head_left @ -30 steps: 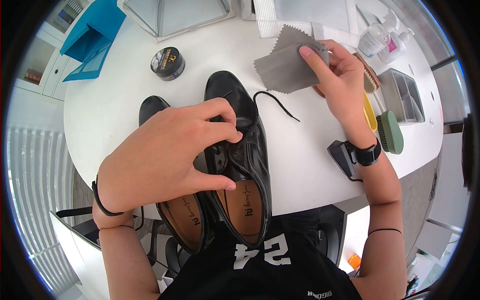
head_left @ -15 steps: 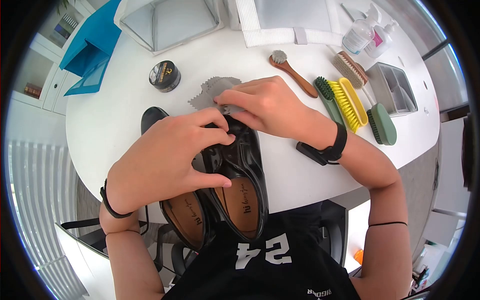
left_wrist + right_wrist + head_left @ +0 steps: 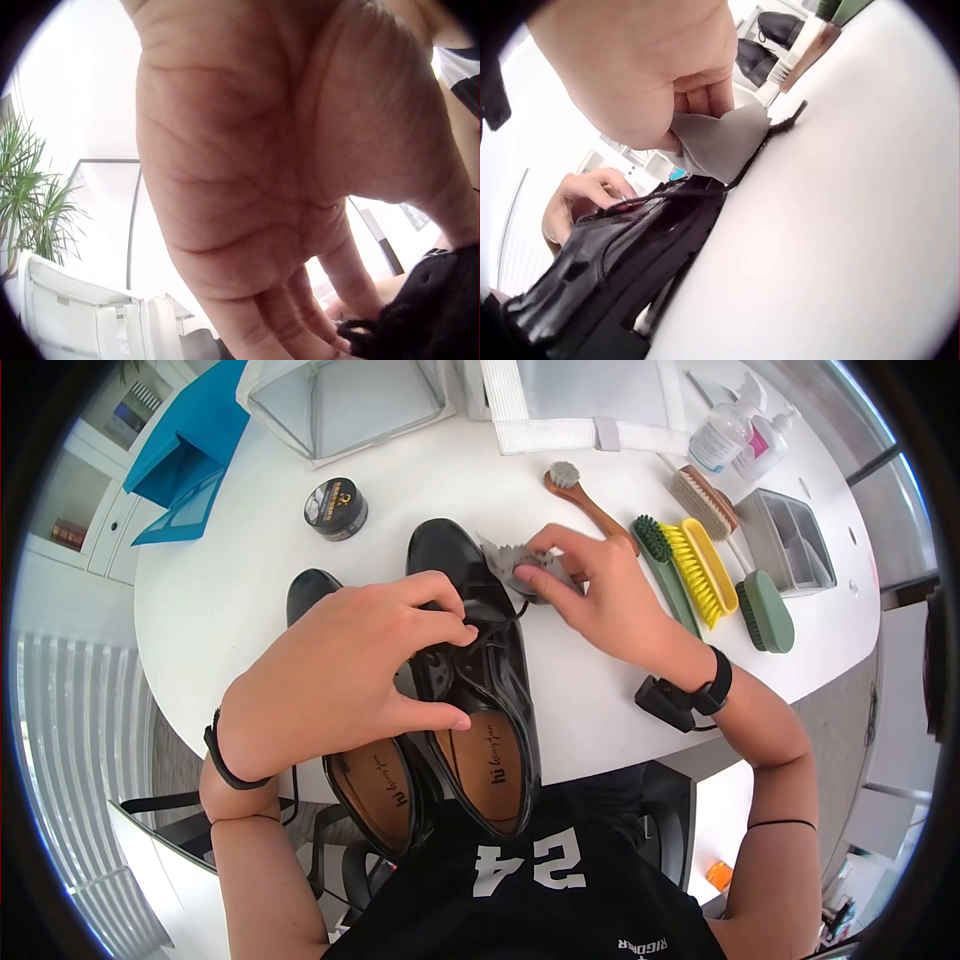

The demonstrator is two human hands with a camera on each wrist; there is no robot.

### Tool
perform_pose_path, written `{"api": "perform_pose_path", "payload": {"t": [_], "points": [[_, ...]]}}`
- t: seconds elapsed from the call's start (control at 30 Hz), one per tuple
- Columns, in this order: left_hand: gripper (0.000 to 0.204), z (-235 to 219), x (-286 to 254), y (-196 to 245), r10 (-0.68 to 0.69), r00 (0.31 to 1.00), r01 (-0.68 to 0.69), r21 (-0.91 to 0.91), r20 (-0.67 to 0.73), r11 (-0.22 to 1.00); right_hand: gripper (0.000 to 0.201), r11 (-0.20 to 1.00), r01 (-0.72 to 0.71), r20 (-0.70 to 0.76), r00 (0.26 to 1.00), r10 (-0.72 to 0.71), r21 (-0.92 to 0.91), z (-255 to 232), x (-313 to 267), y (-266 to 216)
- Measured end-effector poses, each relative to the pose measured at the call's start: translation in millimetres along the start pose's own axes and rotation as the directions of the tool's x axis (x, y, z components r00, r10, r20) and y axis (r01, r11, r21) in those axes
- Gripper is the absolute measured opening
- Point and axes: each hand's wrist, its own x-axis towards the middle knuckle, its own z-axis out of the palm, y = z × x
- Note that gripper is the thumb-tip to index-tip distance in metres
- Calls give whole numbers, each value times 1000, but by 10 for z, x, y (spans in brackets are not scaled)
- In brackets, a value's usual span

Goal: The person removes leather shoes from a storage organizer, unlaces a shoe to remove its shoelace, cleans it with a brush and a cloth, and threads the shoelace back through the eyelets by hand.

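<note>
Two black lace-up shoes stand side by side at the near table edge, the right one (image 3: 448, 552) showing its tan insole (image 3: 487, 760). The left hand (image 3: 335, 660) holds this shoe around its lacing, fingers curled over the middle and thumb at the opening; its palm (image 3: 232, 150) fills the left wrist view. A crumpled grey cloth (image 3: 508, 565) is pinched by the right hand (image 3: 610, 595) against the shoe's right side near the toe. In the right wrist view the cloth (image 3: 727, 142) hangs beside the black lace (image 3: 739, 176).
A round black tin (image 3: 336, 508) sits beyond the shoes. To the right lie a wooden-handled brush (image 3: 592, 510), a yellow brush (image 3: 708, 572), green brushes (image 3: 766, 612) and a grey divided box (image 3: 790, 540). Bottles (image 3: 722, 435), white-framed bins (image 3: 350, 405) and a blue folder (image 3: 190, 445) stand farther back.
The right hand came in from the right with the cloth to the shoe's front, then shifted slightly right to the shoe's side. The left hand keeps its hold on the shoe.
</note>
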Motion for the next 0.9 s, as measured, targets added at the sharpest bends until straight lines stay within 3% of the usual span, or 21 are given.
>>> {"api": "perform_pose_path", "payload": {"t": [0.13, 0.2, 0.27, 0.33, 0.5, 0.6, 0.73, 0.8, 0.87, 0.9], "points": [[61, 14, 7, -10, 5, 1000, -5, -5, -4, 1000, 19, 998, -31, -155, 987, 40, 58, -54, 176, -22], [61, 11, 4, -9, 8, 1000, -8, -11, -6, 1000, 18, 995, 98, -230, 969, -89, 28, -33, 294, -66], [61, 3, 9, -2, 11, 1000, -12, -18, -8, 1000, 19, 988, 157, -182, 971, -154, 1, 46, 349, -48], [60, -6, 12, 7, -10, 1000, 11, -21, 13, 1000, 21, 927, 370, -84, 923, -374, -62, 163, 392, 24], [60, 22, -2, -21, -5, 1000, 5, -9, -2, 1000, 21, 923, 385, 54, 921, -385, 17, 206, 240, -75], [60, 14, -2, -10, 9, 1000, -9, -6, -13, 1000, 18, 892, 451, 49, 892, -449, -25, 202, 244, -30], [60, 8, 8, -4, 6, 1000, -6, 2, -3, 1000, 16, 891, 431, -18, 899, -438, -140, 115, 406, 122], [60, 7, 7, 2, 1, 1000, -1, -6, -3, 1000, 16, 947, 289, -122, 944, -306, -141, -1, 463, 132], [60, 1, 0, 5, -12, 1000, 12, -16, -3, 1000, 20, 961, 261, -186, 944, -274, -93, -93, 454, 152], [60, -6, 2, 8, -15, 1000, 15, -16, 6, 1000, 21, 992, 112, -133, 986, -104, 58, -208, 429, 83]]}}
